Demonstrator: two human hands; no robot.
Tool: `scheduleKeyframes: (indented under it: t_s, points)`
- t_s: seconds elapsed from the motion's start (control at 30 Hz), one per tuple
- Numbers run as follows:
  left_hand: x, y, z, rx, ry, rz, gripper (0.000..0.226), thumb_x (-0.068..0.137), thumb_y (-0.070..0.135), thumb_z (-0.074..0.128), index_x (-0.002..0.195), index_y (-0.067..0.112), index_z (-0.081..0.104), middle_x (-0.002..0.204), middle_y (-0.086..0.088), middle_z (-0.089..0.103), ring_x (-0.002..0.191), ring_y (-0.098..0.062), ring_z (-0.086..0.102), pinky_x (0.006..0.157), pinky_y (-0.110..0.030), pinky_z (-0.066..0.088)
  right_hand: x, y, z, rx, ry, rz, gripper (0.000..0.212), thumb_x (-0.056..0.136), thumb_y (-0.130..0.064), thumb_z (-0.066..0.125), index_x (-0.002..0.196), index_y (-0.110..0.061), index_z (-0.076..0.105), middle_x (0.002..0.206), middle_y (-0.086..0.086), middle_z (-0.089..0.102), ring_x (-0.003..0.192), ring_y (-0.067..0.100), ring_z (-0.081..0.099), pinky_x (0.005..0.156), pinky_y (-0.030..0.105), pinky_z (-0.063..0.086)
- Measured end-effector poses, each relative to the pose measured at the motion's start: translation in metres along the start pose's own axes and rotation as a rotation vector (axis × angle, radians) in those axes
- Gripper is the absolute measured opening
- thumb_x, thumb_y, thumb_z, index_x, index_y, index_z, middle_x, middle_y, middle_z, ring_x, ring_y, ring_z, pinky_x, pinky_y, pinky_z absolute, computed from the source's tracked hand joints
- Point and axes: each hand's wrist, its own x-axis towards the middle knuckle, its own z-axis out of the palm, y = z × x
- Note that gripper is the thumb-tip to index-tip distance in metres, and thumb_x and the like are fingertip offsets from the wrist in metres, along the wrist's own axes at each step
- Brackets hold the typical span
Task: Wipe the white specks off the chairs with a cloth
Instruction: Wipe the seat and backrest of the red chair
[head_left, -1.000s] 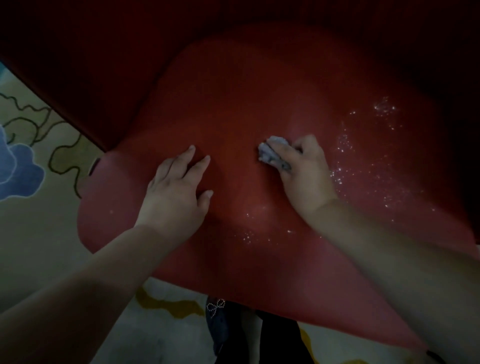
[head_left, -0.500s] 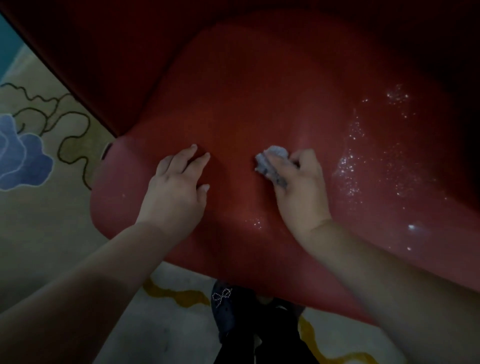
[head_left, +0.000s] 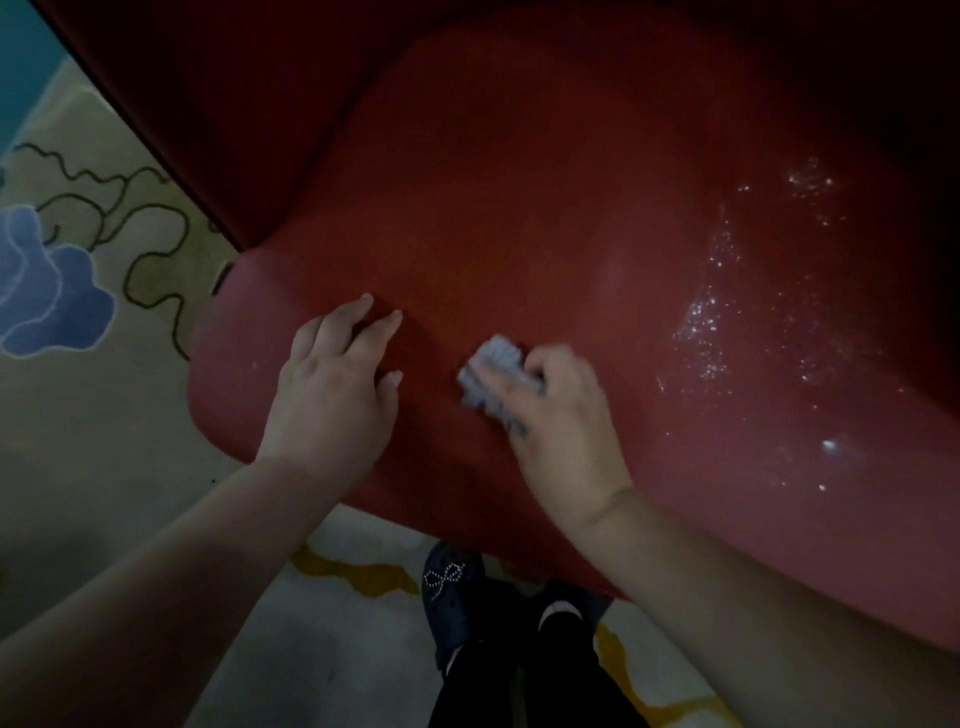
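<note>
1. Head view, hands: the right hand (head_left: 563, 415) sits at centre frame with its fingers curled round a small grey cloth (head_left: 493, 374), which is pressed on the red chair (head_left: 519, 208). The left hand (head_left: 332, 384) lies flat on the seat just left of it, fingers straight and slightly apart, holding nothing.
2. The specks (head_left: 711, 332) lie thickest at right of frame, well apart from the cloth; a few more dot the lower right. The patch under the cloth looks nearly clean.
3. To do this step well, I judge the cloth should travel right into that cluster with firm, overlapping strokes. The left hand should brace the seat. Sweeping toward the seat's edge, not the dip, should keep specks from resettling.
4. Surface: the seat is smooth, curved and slightly glossy, so the cloth should glide easily.
5. Room: dim light. A pale rug (head_left: 78, 415) with a blue flower (head_left: 47, 291) fills the left, and dark shoes (head_left: 452, 587) show at bottom centre.
</note>
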Motion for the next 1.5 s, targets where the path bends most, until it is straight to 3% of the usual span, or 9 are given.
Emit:
scheduleKeyframes:
  t_s: [0.13,0.37,0.53,0.67,0.8,1.03,1.23,1.4,1.5]
  points:
    - [-0.009,-0.007,-0.003,0.02,-0.031,-0.007,0.057,0.085,0.021,0.064,0.139,0.019,0.048,0.147,-0.005,0.039,0.131,-0.029,0.033,0.104,-0.048,0.036,-0.028,0.013,-0.014,-0.049,-0.09,-0.12,0.048,0.08,-0.007,0.053,0.124,-0.022,0.064,0.097,0.013,0.055,0.084,0.031,0.054,0.068,0.043,0.051]
    - [-0.015,-0.008,-0.005,-0.011,-0.03,-0.04,0.056,0.087,0.018,0.063,0.14,0.019,0.047,0.149,-0.005,0.036,0.133,-0.029,0.029,0.106,-0.045,0.032,0.037,-0.012,0.014,-0.041,0.084,0.125,0.05,0.08,-0.005,0.064,0.126,-0.023,0.063,0.099,0.015,0.052,0.086,0.033,0.05,0.074,0.044,0.048]
    - [-0.018,-0.017,-0.01,0.0,-0.035,-0.077,0.055,0.087,0.018,0.063,0.14,0.018,0.047,0.149,-0.006,0.036,0.133,-0.032,0.031,0.106,-0.049,0.034,-0.008,-0.005,0.001,-0.067,-0.142,-0.192,0.045,0.085,-0.02,0.043,0.125,-0.025,0.064,0.096,0.012,0.056,0.081,0.031,0.053,0.066,0.041,0.048]
    - [-0.025,-0.023,-0.014,0.003,-0.048,-0.085,0.055,0.087,0.018,0.062,0.141,0.019,0.046,0.149,-0.006,0.036,0.134,-0.032,0.03,0.108,-0.049,0.034,0.01,0.019,-0.01,-0.122,0.004,-0.024,0.054,0.076,0.003,0.066,0.124,-0.021,0.065,0.097,0.017,0.053,0.084,0.035,0.052,0.072,0.044,0.049]
    - [-0.026,-0.025,-0.014,0.006,-0.043,-0.071,0.051,0.089,0.015,0.059,0.139,0.016,0.048,0.147,-0.008,0.039,0.132,-0.033,0.032,0.107,-0.047,0.033,0.041,-0.021,0.021,-0.064,0.104,0.14,0.044,0.082,-0.009,0.062,0.124,-0.022,0.065,0.1,0.017,0.054,0.086,0.036,0.052,0.072,0.042,0.045]
    - [-0.023,-0.023,-0.014,0.031,-0.069,-0.077,0.049,0.092,0.015,0.054,0.14,0.015,0.047,0.149,-0.009,0.036,0.134,-0.033,0.032,0.11,-0.043,0.028,-0.014,-0.019,0.012,-0.092,-0.134,-0.22,0.043,0.084,-0.022,0.046,0.122,-0.029,0.064,0.092,0.008,0.055,0.077,0.029,0.052,0.062,0.035,0.043]
    - [-0.022,-0.014,-0.012,0.025,-0.082,-0.099,0.055,0.092,0.025,0.056,0.144,0.021,0.041,0.152,-0.003,0.03,0.137,-0.029,0.024,0.11,-0.045,0.028,0.022,-0.007,0.009,-0.076,0.095,0.138,0.049,0.077,-0.004,0.063,0.122,-0.025,0.065,0.098,0.014,0.053,0.084,0.033,0.051,0.07,0.041,0.046]
    - [-0.02,-0.004,-0.008,0.064,-0.106,-0.126,0.061,0.09,0.036,0.057,0.146,0.026,0.035,0.155,-0.002,0.024,0.138,-0.029,0.021,0.107,-0.052,0.029,-0.05,0.003,-0.004,-0.102,-0.15,-0.205,0.044,0.087,-0.022,0.045,0.127,-0.031,0.061,0.096,0.008,0.054,0.08,0.029,0.051,0.066,0.036,0.043]
    - [-0.022,0.0,-0.005,0.071,-0.125,-0.141,0.064,0.09,0.038,0.056,0.148,0.026,0.03,0.157,-0.002,0.02,0.14,-0.029,0.018,0.11,-0.052,0.026,-0.05,0.048,-0.032,-0.17,-0.063,-0.15,0.039,0.086,-0.013,0.057,0.122,-0.025,0.066,0.092,0.016,0.056,0.078,0.034,0.053,0.064,0.041,0.049]
